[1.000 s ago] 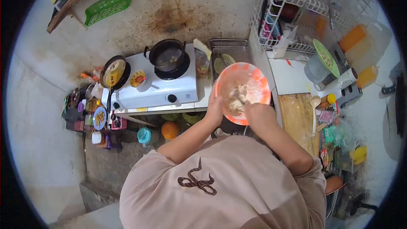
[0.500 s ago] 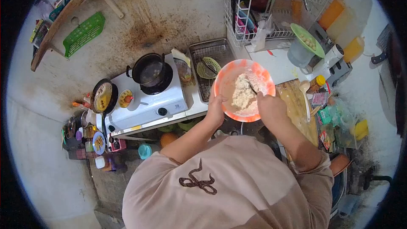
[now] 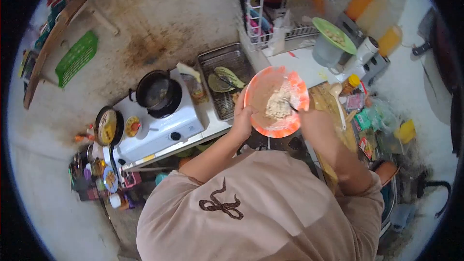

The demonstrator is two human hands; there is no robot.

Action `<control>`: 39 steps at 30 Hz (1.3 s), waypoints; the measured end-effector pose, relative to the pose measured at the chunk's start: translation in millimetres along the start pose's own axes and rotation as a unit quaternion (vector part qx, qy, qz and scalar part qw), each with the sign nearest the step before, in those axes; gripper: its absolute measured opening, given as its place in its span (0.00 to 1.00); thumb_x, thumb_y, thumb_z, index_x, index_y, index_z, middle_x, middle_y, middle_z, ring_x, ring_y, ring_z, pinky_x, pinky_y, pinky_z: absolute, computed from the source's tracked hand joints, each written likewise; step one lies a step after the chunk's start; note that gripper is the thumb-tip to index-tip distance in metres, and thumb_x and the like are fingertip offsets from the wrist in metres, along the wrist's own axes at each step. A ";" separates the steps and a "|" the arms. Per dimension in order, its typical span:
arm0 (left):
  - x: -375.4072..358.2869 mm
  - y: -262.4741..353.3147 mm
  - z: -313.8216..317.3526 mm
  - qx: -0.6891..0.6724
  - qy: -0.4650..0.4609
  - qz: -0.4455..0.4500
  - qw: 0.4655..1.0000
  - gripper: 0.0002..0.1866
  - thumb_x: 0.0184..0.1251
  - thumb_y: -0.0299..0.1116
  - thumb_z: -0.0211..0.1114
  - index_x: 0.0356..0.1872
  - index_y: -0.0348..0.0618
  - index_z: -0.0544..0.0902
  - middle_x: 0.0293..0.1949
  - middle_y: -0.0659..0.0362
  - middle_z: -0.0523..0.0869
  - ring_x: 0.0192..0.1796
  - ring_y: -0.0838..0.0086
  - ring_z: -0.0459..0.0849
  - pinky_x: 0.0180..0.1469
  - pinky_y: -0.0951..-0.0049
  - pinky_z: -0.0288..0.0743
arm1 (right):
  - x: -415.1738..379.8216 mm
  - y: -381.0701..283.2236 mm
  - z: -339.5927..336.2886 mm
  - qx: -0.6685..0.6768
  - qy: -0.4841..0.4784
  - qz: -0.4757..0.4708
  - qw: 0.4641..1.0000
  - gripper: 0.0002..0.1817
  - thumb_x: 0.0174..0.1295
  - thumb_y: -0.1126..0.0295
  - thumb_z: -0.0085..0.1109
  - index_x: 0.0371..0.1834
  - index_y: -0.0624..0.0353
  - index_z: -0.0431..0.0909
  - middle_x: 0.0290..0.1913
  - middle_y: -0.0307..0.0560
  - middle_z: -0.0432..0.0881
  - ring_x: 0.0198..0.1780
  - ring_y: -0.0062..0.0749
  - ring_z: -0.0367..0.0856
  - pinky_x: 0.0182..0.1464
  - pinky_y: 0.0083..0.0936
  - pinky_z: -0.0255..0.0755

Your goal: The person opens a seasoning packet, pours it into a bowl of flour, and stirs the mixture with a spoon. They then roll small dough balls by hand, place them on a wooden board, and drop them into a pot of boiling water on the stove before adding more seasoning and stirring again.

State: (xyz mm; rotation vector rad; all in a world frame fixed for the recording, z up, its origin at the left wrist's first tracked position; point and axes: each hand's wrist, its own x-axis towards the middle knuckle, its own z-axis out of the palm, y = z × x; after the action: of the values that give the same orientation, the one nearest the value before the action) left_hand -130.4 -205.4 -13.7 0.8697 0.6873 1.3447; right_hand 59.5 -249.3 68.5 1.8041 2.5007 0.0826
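My left hand [image 3: 242,120] grips the left rim of an orange-and-white bowl [image 3: 254,84], tilted so that its inside shows. A pale, lumpy, dough-like mixture [image 3: 278,106] lies in the bowl, with loose white flour-like powder around it. My right hand [image 3: 314,122], slightly blurred, is closed on a thin dark metal utensil [image 3: 293,108] at the bowl's right side. The utensil's head is sunk in the mixture, which hides its shape.
Left, a white stove [image 3: 159,139] bears a dark pot [image 3: 153,90], a frying pan [image 3: 117,128] with yellow food and a small cup [image 3: 132,126]. A wire basket [image 3: 227,50] holds a green strainer [image 3: 222,79]. Right are a wooden board [image 3: 320,97], a pale spoon [image 3: 341,108] and packets.
The view has shifted, so the surroundings sit further left. My right hand has moved the utensil within the bowl, and the mixture looks more gathered. My left hand keeps its hold on the rim.
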 end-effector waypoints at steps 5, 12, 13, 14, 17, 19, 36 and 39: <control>17.1 -12.6 8.0 -0.083 -0.012 -0.027 0.996 0.37 0.40 0.23 0.45 0.61 0.39 0.57 0.58 0.52 0.65 0.61 0.66 0.62 0.60 0.70 0.56 | 10.9 -36.2 17.3 0.047 0.094 0.041 0.994 0.08 0.49 0.74 0.47 0.31 0.65 0.73 0.21 0.50 0.77 0.23 0.39 0.79 0.21 0.31 0.72; 41.0 -21.9 23.9 -0.043 -0.009 -0.076 0.996 0.37 0.38 0.24 0.45 0.61 0.40 0.58 0.57 0.51 0.66 0.60 0.63 0.63 0.61 0.67 0.57 | -41.9 -6.3 13.9 0.046 0.017 0.045 0.998 0.11 0.48 0.73 0.48 0.35 0.65 0.74 0.22 0.48 0.77 0.22 0.37 0.78 0.20 0.31 0.71; 43.2 -28.0 25.2 -0.018 -0.008 -0.082 0.996 0.37 0.38 0.25 0.45 0.61 0.40 0.58 0.57 0.51 0.66 0.60 0.61 0.62 0.61 0.64 0.57 | -49.9 5.4 4.9 0.036 0.017 0.061 0.997 0.11 0.48 0.73 0.48 0.35 0.65 0.74 0.21 0.48 0.77 0.22 0.37 0.78 0.20 0.31 0.71; 44.1 -28.6 32.1 -0.037 -0.024 -0.097 0.994 0.38 0.38 0.25 0.45 0.61 0.41 0.57 0.57 0.51 0.65 0.61 0.61 0.62 0.61 0.64 0.57 | -56.2 12.9 -3.8 0.027 0.015 0.077 0.997 0.12 0.49 0.73 0.49 0.35 0.66 0.75 0.20 0.48 0.77 0.21 0.38 0.79 0.19 0.31 0.71; 47.3 -26.0 55.7 -0.054 -0.075 -0.123 0.988 0.38 0.37 0.26 0.46 0.61 0.41 0.56 0.58 0.50 0.64 0.62 0.61 0.61 0.62 0.65 0.56 | -70.6 22.0 -25.3 0.000 0.069 0.111 0.991 0.13 0.48 0.73 0.50 0.37 0.65 0.75 0.20 0.46 0.77 0.21 0.36 0.78 0.19 0.30 0.70; 49.5 -29.5 71.2 -0.018 -0.113 -0.107 0.988 0.39 0.38 0.26 0.46 0.62 0.40 0.55 0.58 0.50 0.63 0.62 0.62 0.61 0.62 0.66 0.55 | -70.1 25.8 -20.7 -0.038 0.115 0.151 0.981 0.13 0.48 0.72 0.51 0.38 0.62 0.75 0.19 0.44 0.75 0.20 0.35 0.77 0.18 0.28 0.69; 63.6 -62.8 109.6 -0.043 -0.266 -0.057 0.961 0.40 0.37 0.22 0.42 0.63 0.39 0.52 0.58 0.52 0.57 0.63 0.63 0.57 0.64 0.67 0.52 | -54.1 40.2 68.7 0.003 0.101 0.350 0.931 0.14 0.51 0.73 0.48 0.41 0.60 0.73 0.22 0.44 0.75 0.22 0.34 0.78 0.18 0.29 0.69; 52.5 -75.3 109.9 0.042 -0.221 0.031 0.974 0.38 0.38 0.19 0.41 0.62 0.38 0.54 0.59 0.51 0.59 0.62 0.63 0.59 0.63 0.66 0.53 | -56.6 39.2 72.9 0.019 0.130 0.344 0.930 0.12 0.51 0.73 0.46 0.40 0.59 0.74 0.24 0.46 0.76 0.23 0.37 0.78 0.21 0.32 0.71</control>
State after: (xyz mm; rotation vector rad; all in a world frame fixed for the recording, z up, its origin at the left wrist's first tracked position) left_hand 8.1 -169.1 -16.4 1.2192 0.3729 1.1274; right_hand 120.1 -289.9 -0.3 2.7516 1.8669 0.3210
